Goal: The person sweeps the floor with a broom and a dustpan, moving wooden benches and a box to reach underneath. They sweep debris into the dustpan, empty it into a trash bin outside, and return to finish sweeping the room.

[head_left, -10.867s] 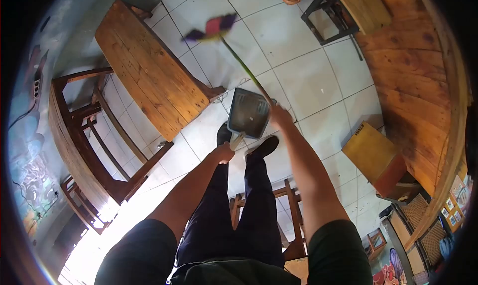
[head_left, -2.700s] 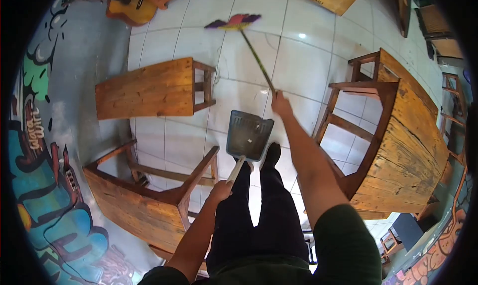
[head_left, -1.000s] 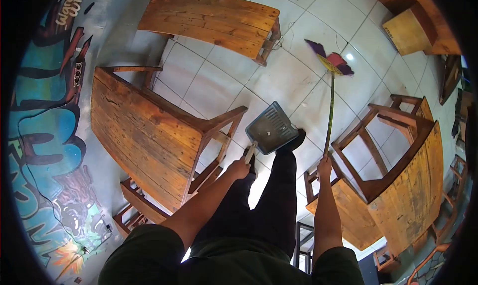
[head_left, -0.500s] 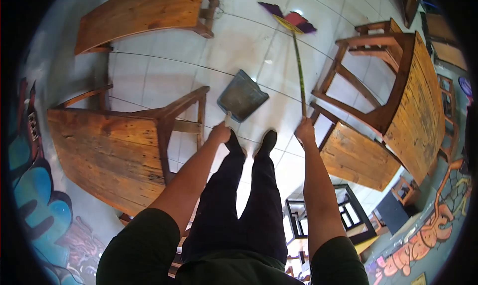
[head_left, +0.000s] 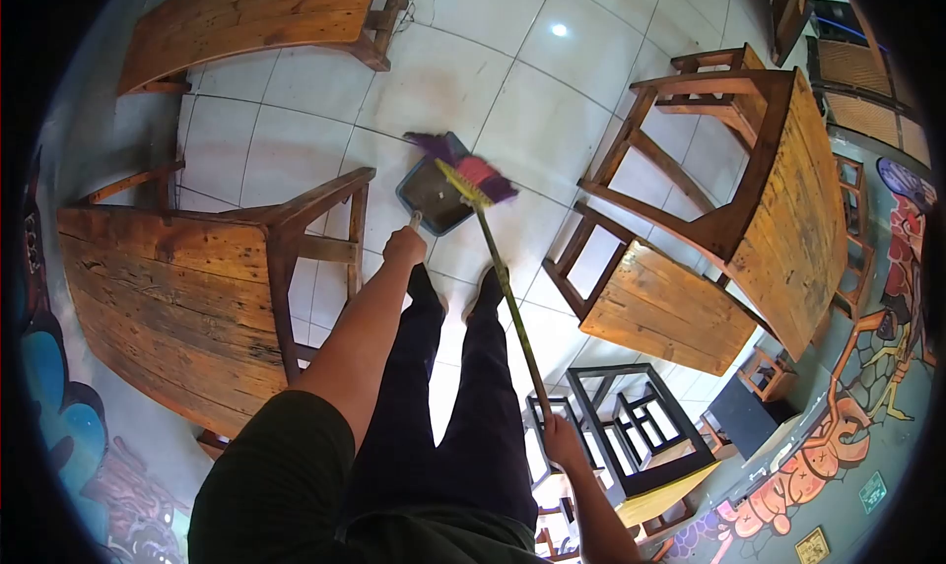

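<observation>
My left hand point(head_left: 405, 246) is closed round the short handle of a dark dustpan point(head_left: 418, 190), which lies on the tiled floor in front of my feet. My right hand point(head_left: 564, 443) grips the long stick of a broom point(head_left: 508, 296), low and close to my right side. The broom's purple and red bristles, blurred by motion, are over the far edge and right side of the dustpan and hide part of it. A few small pale bits show in the pan.
To my left stand a wooden table point(head_left: 168, 308) and a wooden bench or table point(head_left: 256, 22) farther off. At right are a tipped wooden table point(head_left: 788, 209), a wooden bench point(head_left: 670, 308) and a black-framed chair point(head_left: 641, 426). Painted walls flank both sides.
My right hand has drawn back toward my body, pulling the broom head from the far floor to the dustpan. My left hand still holds the dustpan; the view has shifted slightly.
</observation>
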Demonstrator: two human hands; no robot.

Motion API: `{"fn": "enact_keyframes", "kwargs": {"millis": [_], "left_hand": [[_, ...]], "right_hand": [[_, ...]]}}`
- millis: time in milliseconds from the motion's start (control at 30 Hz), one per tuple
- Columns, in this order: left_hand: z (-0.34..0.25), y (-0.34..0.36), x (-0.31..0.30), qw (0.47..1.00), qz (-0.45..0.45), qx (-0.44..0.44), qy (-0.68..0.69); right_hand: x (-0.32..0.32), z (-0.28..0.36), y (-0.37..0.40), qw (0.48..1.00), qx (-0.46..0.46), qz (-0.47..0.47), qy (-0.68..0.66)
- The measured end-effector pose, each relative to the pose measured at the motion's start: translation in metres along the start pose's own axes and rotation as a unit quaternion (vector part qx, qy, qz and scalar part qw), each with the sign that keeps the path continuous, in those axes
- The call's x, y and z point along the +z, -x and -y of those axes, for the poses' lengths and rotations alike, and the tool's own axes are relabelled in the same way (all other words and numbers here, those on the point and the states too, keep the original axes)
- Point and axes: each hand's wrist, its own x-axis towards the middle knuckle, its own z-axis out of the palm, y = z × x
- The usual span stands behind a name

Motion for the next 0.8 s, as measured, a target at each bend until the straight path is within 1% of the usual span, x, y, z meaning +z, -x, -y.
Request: {"fn": "enact_keyframes", "kwargs": {"millis": [33,100,167,200,233,267,300,367,400,433,467,500,533,567,633,667,700,733,767,800], "left_hand": [[0.003,0.002,0.000,1.000,-0.001,-0.006,0.003],[0.016,-0.001,0.009,1.000,-0.018,0.001,0.005],[0.033,-0.005,0.017,0.998,-0.028,0.051,0.010],[0.037,0.001,0.017,0.997,-0.046,0.061,0.019],[0.041,0.005,0.017,0.997,-0.049,0.058,0.021],[0.042,0.013,0.014,0.996,-0.056,0.062,0.027],[0.042,0.017,0.011,0.995,-0.063,0.066,0.034],[0.051,0.017,0.012,0.995,-0.074,0.052,0.035],[0.055,0.017,0.013,0.995,-0.083,0.043,0.033],[0.059,0.014,0.014,0.995,-0.086,0.040,0.038],[0.064,0.011,0.015,0.995,-0.084,0.040,0.040],[0.069,0.008,0.018,0.995,-0.081,0.042,0.038],[0.073,0.006,0.019,0.995,-0.076,0.047,0.035],[0.073,0.007,0.020,0.996,-0.072,0.046,0.030],[0.068,0.012,0.016,0.997,-0.071,0.033,0.020],[0.066,0.009,0.018,0.997,-0.070,0.008,0.023],[0.065,0.009,0.017,0.997,-0.069,0.010,0.024],[0.062,0.011,0.017,0.998,-0.068,-0.002,0.019],[0.057,0.012,0.019,0.998,-0.066,-0.012,0.017],[0.057,0.008,0.021,0.998,-0.060,-0.016,0.029]], "right_hand": [[-0.007,-0.002,0.017,0.999,-0.024,-0.037,0.004],[-0.019,-0.013,0.034,0.999,-0.008,-0.031,-0.003],[-0.028,-0.020,0.031,0.998,0.002,-0.041,-0.046],[-0.030,-0.021,0.021,0.992,-0.071,-0.091,-0.048],[-0.032,-0.019,0.006,0.989,-0.060,-0.107,-0.088],[-0.034,-0.023,-0.019,0.989,-0.078,-0.127,-0.015],[-0.042,-0.007,-0.040,0.975,-0.140,-0.172,-0.022],[-0.061,0.043,-0.088,0.977,-0.098,-0.191,0.001],[-0.066,0.066,-0.118,0.965,-0.135,-0.221,-0.047],[-0.071,0.083,-0.153,0.962,-0.141,-0.233,-0.032],[-0.078,0.101,-0.182,0.966,-0.138,-0.216,-0.018],[-0.088,0.135,-0.193,0.965,-0.135,-0.221,-0.034],[-0.090,0.144,-0.222,0.967,-0.132,-0.219,-0.018],[-0.092,0.153,-0.226,0.968,-0.127,-0.216,-0.022],[-0.095,0.171,-0.219,0.993,-0.009,-0.092,-0.075],[-0.070,0.133,-0.241,0.993,-0.019,-0.113,0.007],[-0.057,0.112,-0.218,0.981,-0.147,-0.120,0.038],[-0.028,0.079,-0.210,0.993,-0.061,-0.088,0.047],[-0.019,0.076,-0.159,0.994,-0.037,-0.076,0.066],[-0.008,0.057,-0.125,0.997,0.014,-0.049,0.063]]}}
